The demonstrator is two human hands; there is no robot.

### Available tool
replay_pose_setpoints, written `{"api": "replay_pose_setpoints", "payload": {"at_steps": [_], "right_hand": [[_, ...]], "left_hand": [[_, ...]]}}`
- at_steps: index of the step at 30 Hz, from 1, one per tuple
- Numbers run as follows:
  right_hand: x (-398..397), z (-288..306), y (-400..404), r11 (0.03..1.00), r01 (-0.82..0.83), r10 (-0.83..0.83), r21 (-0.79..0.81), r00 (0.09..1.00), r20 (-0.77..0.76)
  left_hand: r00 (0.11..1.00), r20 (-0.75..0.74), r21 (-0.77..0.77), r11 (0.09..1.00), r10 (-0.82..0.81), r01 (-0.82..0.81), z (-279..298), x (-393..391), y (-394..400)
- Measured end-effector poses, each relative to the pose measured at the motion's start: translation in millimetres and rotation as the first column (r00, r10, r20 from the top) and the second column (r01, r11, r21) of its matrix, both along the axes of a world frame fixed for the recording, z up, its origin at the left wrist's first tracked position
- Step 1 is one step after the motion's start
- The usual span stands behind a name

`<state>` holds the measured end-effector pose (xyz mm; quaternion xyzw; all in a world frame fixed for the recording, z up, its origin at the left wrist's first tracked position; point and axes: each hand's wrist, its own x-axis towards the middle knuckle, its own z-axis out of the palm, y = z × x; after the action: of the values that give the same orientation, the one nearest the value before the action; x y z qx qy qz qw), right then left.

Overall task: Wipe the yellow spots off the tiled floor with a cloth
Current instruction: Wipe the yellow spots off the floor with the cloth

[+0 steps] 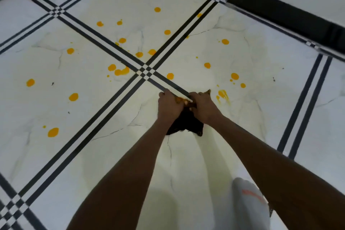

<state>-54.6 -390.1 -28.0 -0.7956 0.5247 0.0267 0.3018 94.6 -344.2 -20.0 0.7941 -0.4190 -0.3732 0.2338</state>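
Yellow spots (pixel 73 96) are all over the white tiled floor (pixel 186 164), 20+ easy, mostly ahead and to the left of the hands, w/ a streaky smear (pixel 222 93) just right of them. Dark cloth (pixel 186 123) sits bunched on the floor under both hands, near the black tile lines (pixel 147 71). Left hand (pixel 169 105) and right hand (pixel 202 107) both have fingers curled down, clamped on the cloth. Cloth already has yellow gunk at the front edge, so imo the risk is it just smears more streaks instead of lifting stuff. White sock (pixel 248 198) is close too, could step in it.
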Motion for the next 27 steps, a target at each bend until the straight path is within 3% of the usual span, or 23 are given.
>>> {"api": "replay_pose_setpoints", "payload": {"at_steps": [3, 5, 8, 10, 15, 20, 22, 24, 27], "right_hand": [[-4.1, 1.6, -17.7, 0.998, -0.030, 0.034, 0.049, 0.996, -0.078], [-10.0, 11.0, -23.3, 0.996, -0.074, 0.079, 0.048, 0.989, -0.125], [-23.5, 37.9, -30.1, 0.990, -0.138, 0.140, 0.025, 0.971, -0.192], [-33.3, 61.9, -37.0, 0.992, -0.129, 0.129, 0.011, 0.985, -0.112], [-55.9, 127.7, -59.1, 0.996, -0.074, 0.076, -0.053, 0.997, 0.035], [-66.6, 170.2, -53.0, 0.961, -0.076, 0.102, -0.266, 0.991, 0.083], [-65.5, 173.2, -40.9, 0.947, -0.121, 0.127, -0.298, 0.992, 0.001], [-61.8, 158.8, -26.5, 0.955, -0.209, 0.183, -0.211, 0.974, -0.137], [-51.9, 117.8, -3.7, 0.941, -0.297, 0.337, 0.162, 0.856, -0.393]], "left_hand": [[0.999, -0.017, 0.117, 0.993, 0.028, -0.025, -2.5, 2.4, -22.0], [0.997, -0.077, 0.092, 0.996, -0.002, 0.009, 8.5, 8.0, -24.5], [0.976, -0.188, -0.097, 0.991, -0.114, 0.097, 46.4, 22.5, -23.0], [0.952, -0.253, -0.196, 0.973, -0.171, 0.123, 74.5, 33.3, -21.9], [0.955, -0.189, -0.431, 0.893, -0.230, 0.130, 120.4, 47.0, -31.8], [0.925, -0.207, -0.590, 0.795, -0.318, 0.141, 148.9, 61.3, -40.3], [0.885, -0.186, -0.557, 0.788, -0.426, 0.262, 144.5, 69.3, -35.6], [0.825, -0.141, -0.393, 0.796, -0.548, 0.461, 123.4, 75.1, -23.3], [0.713, -0.215, -0.074, 0.739, -0.668, 0.670, 76.2, 76.4, 1.3]]}}
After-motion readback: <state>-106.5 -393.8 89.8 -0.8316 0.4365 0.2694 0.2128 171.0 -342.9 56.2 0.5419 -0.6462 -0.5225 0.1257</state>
